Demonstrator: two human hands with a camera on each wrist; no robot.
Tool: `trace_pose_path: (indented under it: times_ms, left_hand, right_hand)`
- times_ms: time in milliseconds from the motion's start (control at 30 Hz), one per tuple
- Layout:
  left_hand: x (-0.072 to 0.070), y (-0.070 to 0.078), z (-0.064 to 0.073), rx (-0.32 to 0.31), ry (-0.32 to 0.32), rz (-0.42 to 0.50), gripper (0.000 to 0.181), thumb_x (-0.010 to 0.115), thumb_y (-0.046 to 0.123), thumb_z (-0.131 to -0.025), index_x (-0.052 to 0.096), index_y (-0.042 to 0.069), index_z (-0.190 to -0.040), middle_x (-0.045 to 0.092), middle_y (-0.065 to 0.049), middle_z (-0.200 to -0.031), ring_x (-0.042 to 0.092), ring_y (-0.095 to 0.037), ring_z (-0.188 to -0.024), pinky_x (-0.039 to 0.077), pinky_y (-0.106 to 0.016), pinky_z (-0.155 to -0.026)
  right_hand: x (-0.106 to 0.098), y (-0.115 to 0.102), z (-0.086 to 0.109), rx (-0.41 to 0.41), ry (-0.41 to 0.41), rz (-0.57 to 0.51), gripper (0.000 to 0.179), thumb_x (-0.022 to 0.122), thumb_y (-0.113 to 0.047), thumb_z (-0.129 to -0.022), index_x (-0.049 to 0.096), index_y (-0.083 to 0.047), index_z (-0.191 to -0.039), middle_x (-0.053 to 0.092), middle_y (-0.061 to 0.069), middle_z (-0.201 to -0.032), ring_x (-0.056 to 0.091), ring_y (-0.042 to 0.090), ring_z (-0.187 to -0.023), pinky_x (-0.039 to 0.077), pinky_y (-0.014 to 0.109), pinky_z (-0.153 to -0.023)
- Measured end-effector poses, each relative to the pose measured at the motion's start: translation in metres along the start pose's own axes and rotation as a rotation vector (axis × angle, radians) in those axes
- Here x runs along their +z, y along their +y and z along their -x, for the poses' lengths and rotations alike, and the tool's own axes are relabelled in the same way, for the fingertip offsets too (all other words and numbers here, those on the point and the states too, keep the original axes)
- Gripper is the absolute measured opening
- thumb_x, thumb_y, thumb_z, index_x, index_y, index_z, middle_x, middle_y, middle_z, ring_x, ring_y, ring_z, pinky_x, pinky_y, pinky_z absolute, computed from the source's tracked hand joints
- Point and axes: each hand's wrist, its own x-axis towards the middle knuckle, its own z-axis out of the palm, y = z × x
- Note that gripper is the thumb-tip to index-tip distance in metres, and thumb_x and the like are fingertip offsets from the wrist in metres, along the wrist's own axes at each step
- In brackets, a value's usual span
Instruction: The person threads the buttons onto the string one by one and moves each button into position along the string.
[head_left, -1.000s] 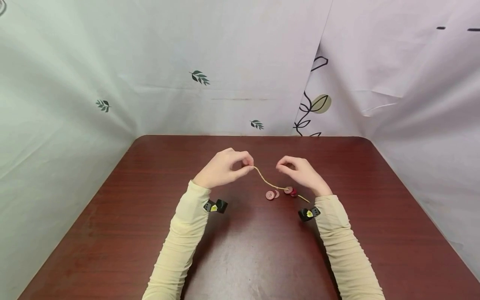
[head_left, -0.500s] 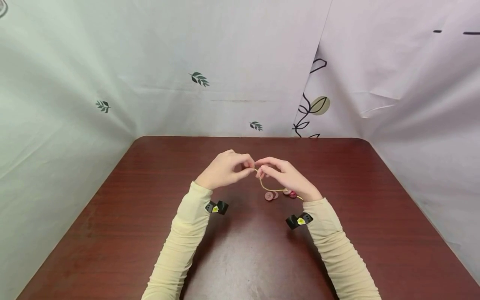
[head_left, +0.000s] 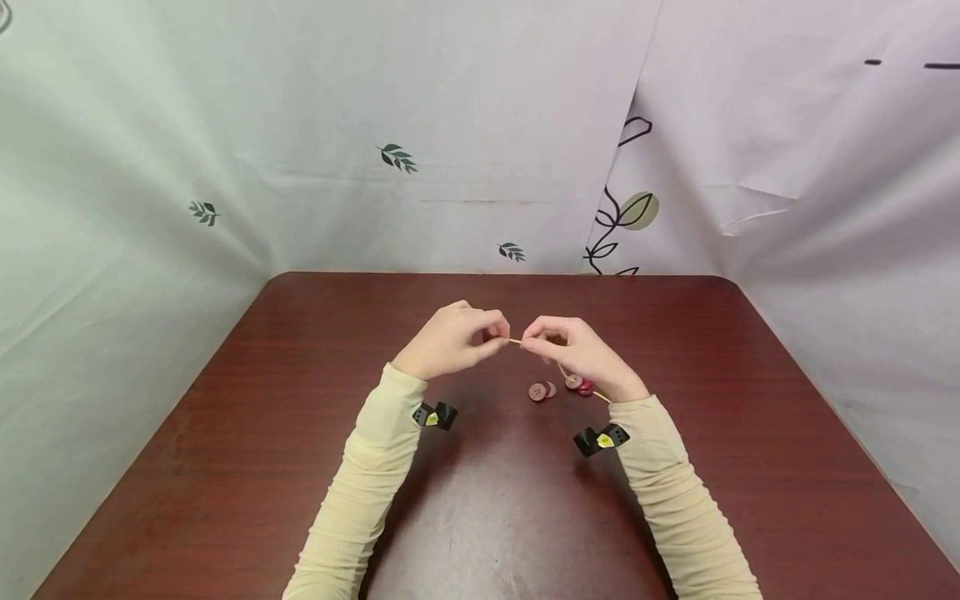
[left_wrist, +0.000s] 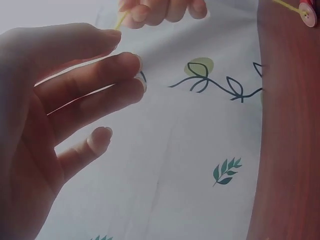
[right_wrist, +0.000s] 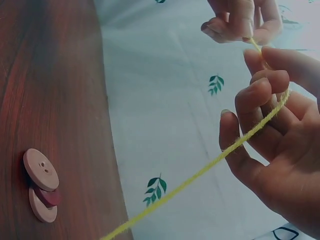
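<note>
A yellow yarn (right_wrist: 195, 176) runs between both hands above the table. My left hand (head_left: 452, 340) pinches its end between thumb and finger. Just to the right, my right hand (head_left: 588, 354) pinches the yarn a short way along, leaving a small taut stretch between the fingertips. From there the yarn slopes down past the right palm to a pink button (head_left: 573, 382) and a red button (head_left: 586, 387) on the table, and its tail shows beyond them. The yarn seems to pass through the pink button (left_wrist: 308, 15).
Left of the strung buttons, a small overlapping pile of loose buttons (head_left: 537, 392), pink and dark red, lies on the brown wooden table (head_left: 315, 400). White cloth with leaf prints (head_left: 480, 125) hangs behind the table and along its sides.
My right hand has moved left toward the left hand and now pinches the yarn near its end. The left hand has stayed nearly still.
</note>
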Motion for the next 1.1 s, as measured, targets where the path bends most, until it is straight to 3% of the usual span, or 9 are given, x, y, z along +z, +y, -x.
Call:
trace_pose_path:
  times_ms: [133, 267, 367, 467, 600, 733, 900, 1100]
  left_hand:
    - [0.003, -0.001, 0.000, -0.029, -0.053, 0.011, 0.005, 0.068, 0.017, -0.087, 0.064, 0.016, -0.088, 0.066, 0.011, -0.072, 0.057, -0.005, -0.062, 0.044, -0.029, -0.075]
    - [0.010, -0.004, 0.000, -0.131, -0.190, 0.072, 0.021, 0.071, 0.026, -0.086, 0.062, 0.014, -0.102, 0.069, 0.010, -0.078, 0.064, -0.007, -0.070, 0.046, -0.028, -0.077]
    - [0.019, -0.006, -0.001, -0.201, -0.297, 0.104, 0.034, 0.073, 0.031, -0.085, 0.059, 0.014, -0.111, 0.069, 0.007, -0.083, 0.065, -0.010, -0.077, 0.049, -0.027, -0.077]
    - [0.030, -0.007, -0.002, -0.224, -0.371, 0.098, 0.038, 0.073, 0.034, -0.084, 0.059, 0.014, -0.114, 0.069, 0.004, -0.089, 0.065, -0.012, -0.081, 0.051, -0.028, -0.077]
    - [0.048, -0.005, -0.005, -0.217, -0.398, 0.057, 0.038, 0.073, 0.036, -0.084, 0.063, 0.014, -0.113, 0.070, 0.003, -0.095, 0.064, -0.011, -0.085, 0.052, -0.031, -0.080]
    - [0.066, 0.000, -0.006, -0.232, -0.375, 0.011, 0.037, 0.074, 0.037, -0.083, 0.067, 0.014, -0.110, 0.071, 0.002, -0.093, 0.064, -0.012, -0.082, 0.052, -0.033, -0.079]
    - [0.084, 0.007, -0.007, -0.282, -0.391, -0.002, 0.035, 0.071, 0.043, -0.084, 0.068, 0.016, -0.107, 0.069, 0.005, -0.087, 0.058, -0.012, -0.071, 0.050, -0.032, -0.070]
    - [0.097, 0.015, -0.007, -0.272, -0.449, -0.026, 0.030, 0.074, 0.039, -0.082, 0.066, 0.020, -0.104, 0.064, 0.006, -0.090, 0.059, -0.010, -0.072, 0.050, -0.031, -0.069]
  right_hand:
    - [-0.001, 0.000, 0.001, 0.029, -0.001, -0.024, 0.010, 0.065, -0.022, -0.093, 0.065, -0.012, -0.094, 0.048, 0.011, -0.068, 0.032, 0.013, -0.043, 0.028, 0.025, -0.040]
    - [-0.002, 0.001, 0.001, 0.036, 0.006, 0.006, 0.011, 0.066, -0.022, -0.092, 0.065, -0.012, -0.093, 0.048, 0.017, -0.069, 0.036, 0.020, -0.045, 0.029, 0.025, -0.041]
    - [-0.004, 0.003, 0.000, 0.013, 0.021, 0.059, 0.010, 0.066, -0.022, -0.092, 0.065, -0.012, -0.092, 0.050, 0.010, -0.066, 0.043, 0.019, -0.054, 0.031, 0.024, -0.043]
    - [-0.005, 0.004, 0.000, 0.004, 0.027, 0.085, 0.009, 0.066, -0.022, -0.092, 0.067, -0.012, -0.092, 0.053, 0.002, -0.065, 0.048, 0.016, -0.061, 0.036, 0.024, -0.047]
    - [-0.009, 0.003, 0.001, -0.010, 0.030, 0.115, 0.014, 0.065, -0.022, -0.092, 0.068, -0.009, -0.094, 0.055, 0.005, -0.068, 0.052, 0.025, -0.066, 0.042, 0.025, -0.050]
    - [-0.011, 0.001, 0.001, -0.018, 0.025, 0.130, 0.017, 0.064, -0.021, -0.093, 0.067, -0.004, -0.096, 0.055, 0.009, -0.070, 0.051, 0.035, -0.071, 0.045, 0.027, -0.053]
    - [-0.011, 0.001, 0.001, -0.012, 0.020, 0.138, 0.016, 0.064, -0.019, -0.093, 0.067, -0.003, -0.096, 0.057, 0.001, -0.070, 0.054, 0.032, -0.073, 0.046, 0.027, -0.057]
    - [-0.011, 0.002, 0.001, -0.011, 0.014, 0.146, 0.014, 0.065, -0.019, -0.092, 0.067, -0.006, -0.093, 0.060, 0.000, -0.071, 0.055, 0.031, -0.068, 0.047, 0.028, -0.057]
